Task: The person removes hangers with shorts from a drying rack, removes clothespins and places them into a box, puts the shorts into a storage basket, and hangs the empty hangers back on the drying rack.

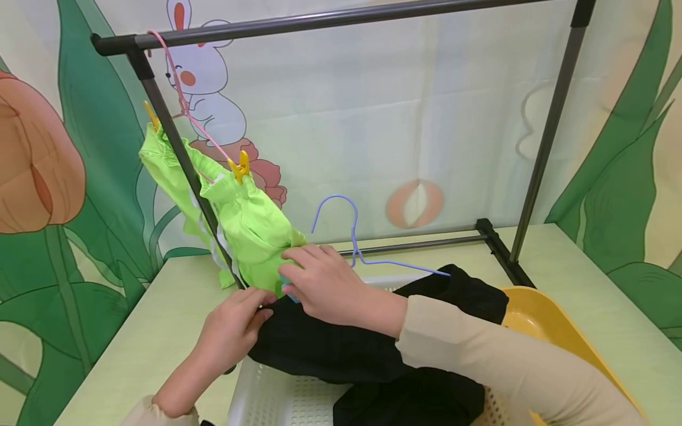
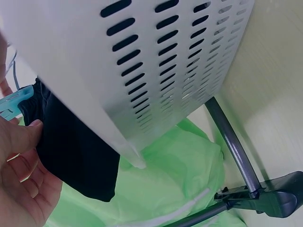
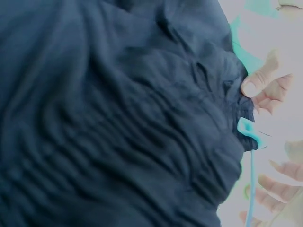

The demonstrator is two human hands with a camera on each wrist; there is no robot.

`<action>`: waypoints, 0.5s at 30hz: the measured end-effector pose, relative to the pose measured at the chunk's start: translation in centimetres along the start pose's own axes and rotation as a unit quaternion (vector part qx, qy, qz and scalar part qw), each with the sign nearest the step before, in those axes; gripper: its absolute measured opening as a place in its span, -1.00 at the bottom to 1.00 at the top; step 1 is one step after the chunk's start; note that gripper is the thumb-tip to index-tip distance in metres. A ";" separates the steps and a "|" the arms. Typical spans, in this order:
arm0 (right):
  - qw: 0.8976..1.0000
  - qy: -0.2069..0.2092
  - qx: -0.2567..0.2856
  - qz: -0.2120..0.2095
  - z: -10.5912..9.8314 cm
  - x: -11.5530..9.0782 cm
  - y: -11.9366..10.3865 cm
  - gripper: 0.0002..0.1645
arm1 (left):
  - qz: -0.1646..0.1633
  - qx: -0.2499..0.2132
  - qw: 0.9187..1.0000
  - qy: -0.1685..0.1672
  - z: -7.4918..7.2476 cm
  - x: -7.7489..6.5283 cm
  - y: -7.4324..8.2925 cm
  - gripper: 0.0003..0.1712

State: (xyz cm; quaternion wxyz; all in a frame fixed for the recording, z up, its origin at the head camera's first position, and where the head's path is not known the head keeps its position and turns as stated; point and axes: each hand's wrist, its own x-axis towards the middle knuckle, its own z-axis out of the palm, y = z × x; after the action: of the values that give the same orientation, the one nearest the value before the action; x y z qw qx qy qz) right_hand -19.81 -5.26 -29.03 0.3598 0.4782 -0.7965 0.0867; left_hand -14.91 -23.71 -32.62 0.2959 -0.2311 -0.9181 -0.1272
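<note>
A black garment with a gathered edge [image 1: 346, 343] lies across a white perforated basket [image 1: 256, 384]. My left hand [image 1: 231, 322] pinches its left end between thumb and fingers, right beside a light-blue clip [image 2: 16, 101] fastened on the gathered edge. Fingers of my right hand [image 1: 325, 284] bend around the clip, mostly hiding it in the head view. Above the cloth rises the hook of a blue wire hanger [image 1: 354, 231]; its right arm reaches the garment's other end. In the right wrist view the gathered fabric [image 3: 118, 118] fills most of the picture.
A dark metal rack [image 1: 341, 21] spans the table [image 1: 133, 331]. From its left end a pink hanger [image 1: 176, 83] carries bright green shorts [image 1: 245, 231] held by yellow clips [image 1: 241, 167], close to my hands. A yellow tray [image 1: 533, 313] stands at right.
</note>
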 end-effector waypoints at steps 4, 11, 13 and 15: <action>1.000 -0.001 -0.001 -0.002 -0.2 0.2 -0.1 -0.89 | 0.002 0.001 1.000 0.003 0.0 0.0 0.0 -0.77; 1.000 0.010 0.012 -0.013 -0.4 0.4 -0.4 -0.91 | -0.007 -0.007 1.000 -0.011 -0.1 -0.1 0.0 -0.78; 1.000 0.016 0.020 -0.015 -0.4 0.4 -0.5 -0.88 | -0.011 -0.011 1.000 -0.014 -0.2 -0.1 0.0 -0.78; 0.999 0.023 0.031 -0.014 -0.3 0.5 -0.6 -0.84 | -0.014 -0.013 1.000 -0.015 -0.2 -0.1 0.0 -0.78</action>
State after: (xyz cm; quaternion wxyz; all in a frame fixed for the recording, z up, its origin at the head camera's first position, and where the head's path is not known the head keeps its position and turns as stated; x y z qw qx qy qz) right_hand -19.32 -5.71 -28.60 0.3639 0.4982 -0.7782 0.1170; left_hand -14.72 -23.80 -32.53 0.2772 -0.2240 -0.9238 -0.1397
